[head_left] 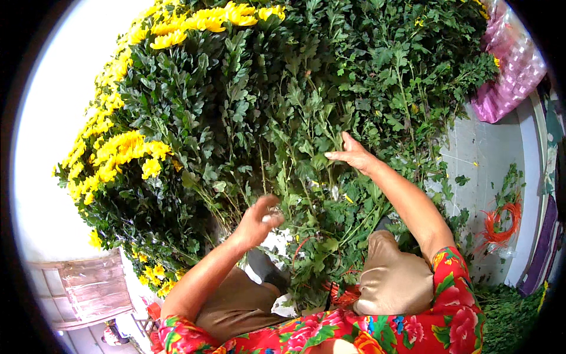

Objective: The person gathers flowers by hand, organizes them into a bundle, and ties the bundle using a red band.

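A large heap of leafy green stems (295, 100) fills the middle, with yellow chrysanthemum heads (121, 150) along its left side and top left. My right hand (351, 152) reaches into the stems right of centre, thumb and finger stretched apart among the leaves. Lower and further left, my left hand (261, 215) is over the cut stem ends, its fingers bent and smeared by motion, so whether it holds anything is unclear. Loose leafy pieces (330, 242) lie between my knees.
At the right are a pink wrapped bundle (510, 65), a coil of orange ties (501, 224) on a grey surface (471, 171), and more greenery (510, 318) below. My bent knees (389, 277) are close beneath my arms. A wooden board (82, 286) is at lower left.
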`<control>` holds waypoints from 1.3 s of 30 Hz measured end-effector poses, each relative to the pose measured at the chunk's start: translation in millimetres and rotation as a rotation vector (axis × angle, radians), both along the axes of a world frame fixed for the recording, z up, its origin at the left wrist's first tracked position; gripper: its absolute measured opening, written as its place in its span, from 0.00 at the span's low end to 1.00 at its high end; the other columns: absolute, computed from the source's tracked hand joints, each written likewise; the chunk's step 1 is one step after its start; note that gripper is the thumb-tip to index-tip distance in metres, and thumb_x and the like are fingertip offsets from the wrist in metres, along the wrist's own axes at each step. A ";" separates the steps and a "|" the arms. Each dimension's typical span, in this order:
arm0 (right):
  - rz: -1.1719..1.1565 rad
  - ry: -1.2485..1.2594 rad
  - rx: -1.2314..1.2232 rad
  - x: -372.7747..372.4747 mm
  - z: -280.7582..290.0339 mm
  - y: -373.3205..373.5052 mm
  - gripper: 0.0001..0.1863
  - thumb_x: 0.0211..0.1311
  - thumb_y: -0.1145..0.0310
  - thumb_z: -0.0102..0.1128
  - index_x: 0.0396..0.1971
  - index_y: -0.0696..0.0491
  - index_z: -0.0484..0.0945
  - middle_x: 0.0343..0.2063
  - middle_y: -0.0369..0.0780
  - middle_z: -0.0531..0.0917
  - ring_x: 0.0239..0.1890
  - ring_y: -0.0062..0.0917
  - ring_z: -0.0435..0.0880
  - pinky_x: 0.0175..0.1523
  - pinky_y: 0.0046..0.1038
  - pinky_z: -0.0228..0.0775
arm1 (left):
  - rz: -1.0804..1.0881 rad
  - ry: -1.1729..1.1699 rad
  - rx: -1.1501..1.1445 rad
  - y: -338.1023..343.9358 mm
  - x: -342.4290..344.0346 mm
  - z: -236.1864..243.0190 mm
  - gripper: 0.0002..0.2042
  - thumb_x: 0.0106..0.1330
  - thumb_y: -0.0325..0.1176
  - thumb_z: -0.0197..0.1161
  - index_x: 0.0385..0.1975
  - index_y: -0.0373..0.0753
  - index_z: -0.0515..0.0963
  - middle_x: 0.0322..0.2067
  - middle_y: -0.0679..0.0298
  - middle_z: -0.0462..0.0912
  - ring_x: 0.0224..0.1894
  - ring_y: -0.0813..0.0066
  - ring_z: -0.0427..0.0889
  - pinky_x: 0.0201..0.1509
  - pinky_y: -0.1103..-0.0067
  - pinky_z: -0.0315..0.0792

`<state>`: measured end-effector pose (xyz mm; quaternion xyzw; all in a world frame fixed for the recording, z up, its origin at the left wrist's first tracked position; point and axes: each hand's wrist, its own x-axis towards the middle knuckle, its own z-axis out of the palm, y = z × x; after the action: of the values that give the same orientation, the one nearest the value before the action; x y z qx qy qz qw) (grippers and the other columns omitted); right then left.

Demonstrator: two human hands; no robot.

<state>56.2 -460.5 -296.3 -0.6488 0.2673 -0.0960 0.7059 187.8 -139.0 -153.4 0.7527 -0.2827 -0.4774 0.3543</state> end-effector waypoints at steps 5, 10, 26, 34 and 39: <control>0.165 0.016 0.141 1.7 47.3 13.7 0.44 0.53 0.64 0.75 0.66 0.62 0.61 0.61 0.46 0.72 0.59 0.26 0.74 0.64 0.28 0.64 | 0.282 0.055 -0.048 -54.4 29.1 -34.2 0.39 0.61 0.38 0.66 0.69 0.32 0.54 0.67 0.49 0.62 0.67 0.57 0.65 0.66 0.65 0.65; 0.019 0.118 -0.040 7.1 31.7 10.1 0.68 0.41 0.52 0.81 0.71 0.66 0.40 0.71 0.55 0.54 0.73 0.39 0.53 0.75 0.36 0.45 | 0.347 0.004 -0.039 -100.6 42.9 -60.7 0.50 0.57 0.44 0.70 0.73 0.35 0.43 0.72 0.43 0.49 0.73 0.51 0.52 0.74 0.62 0.50; -0.102 -0.147 -0.227 18.2 14.6 16.9 0.36 0.38 0.64 0.75 0.53 0.57 0.73 0.47 0.45 0.83 0.49 0.31 0.81 0.56 0.33 0.71 | -0.237 -0.180 -0.033 -157.0 22.0 -51.0 0.46 0.60 0.48 0.70 0.69 0.28 0.52 0.69 0.44 0.57 0.71 0.53 0.58 0.73 0.67 0.54; -0.346 -0.017 -0.554 -50.1 93.6 -2.3 0.35 0.41 0.67 0.70 0.55 0.53 0.72 0.35 0.42 0.86 0.34 0.32 0.84 0.46 0.32 0.76 | 0.312 -0.104 -0.475 -136.0 88.1 -24.6 0.37 0.63 0.35 0.66 0.70 0.36 0.54 0.68 0.50 0.60 0.70 0.61 0.59 0.71 0.69 0.55; -0.445 0.335 -0.989 -128.0 183.7 -30.7 0.36 0.41 0.74 0.66 0.58 0.47 0.72 0.34 0.49 0.85 0.34 0.42 0.85 0.40 0.39 0.77 | 0.328 -0.131 -0.347 -125.8 89.5 -11.3 0.35 0.65 0.37 0.64 0.69 0.35 0.57 0.71 0.49 0.55 0.74 0.58 0.53 0.74 0.67 0.50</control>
<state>-71.8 -491.2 -112.6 -0.8366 0.4294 -0.2519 0.2287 277.3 -264.8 -164.7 0.7457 -0.2569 -0.3080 0.5321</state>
